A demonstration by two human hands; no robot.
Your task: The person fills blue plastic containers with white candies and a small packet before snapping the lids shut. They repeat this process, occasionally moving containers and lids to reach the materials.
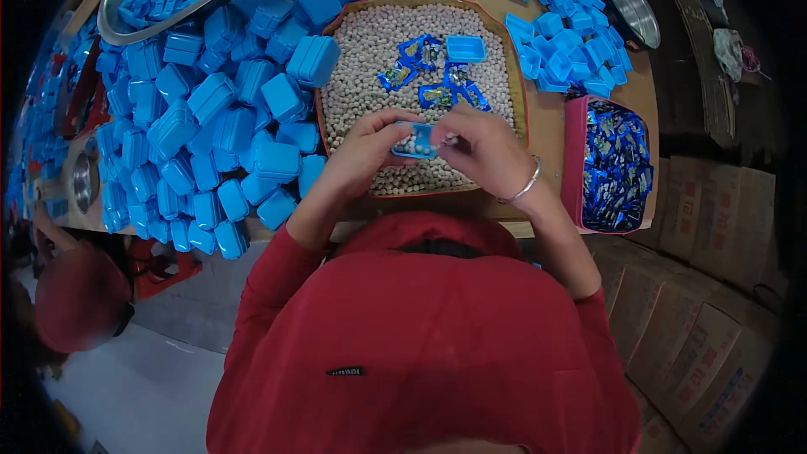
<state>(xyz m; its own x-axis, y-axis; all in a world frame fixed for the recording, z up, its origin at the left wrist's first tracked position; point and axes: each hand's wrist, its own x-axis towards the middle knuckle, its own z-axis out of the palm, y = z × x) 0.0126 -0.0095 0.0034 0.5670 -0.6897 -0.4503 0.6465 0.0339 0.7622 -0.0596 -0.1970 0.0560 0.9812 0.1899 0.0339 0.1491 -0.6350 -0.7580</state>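
Note:
My left hand [367, 148] is closed around a small blue plastic box [407, 150] with a few pale round pellets inside. At the box's right end is my right hand [487, 150], its fingers pinched together over some pellets; part of the box is hidden behind them. Both hands are over the near side of a shallow tray [523, 109] filled with pale round pellets [370, 42]. On the pellets beyond my hands lie several shiny blue printed packets [410, 59] and an open blue box half [466, 49].
Closed blue boxes [252, 130] are heaped on the left, below a metal basin [126, 37] of flat blue parts. Open blue boxes [559, 34] lie at the back right. A pink-rimmed bin [575, 164] holds blue packets. Cartons [681, 328] stand right; another person [82, 298] is at left.

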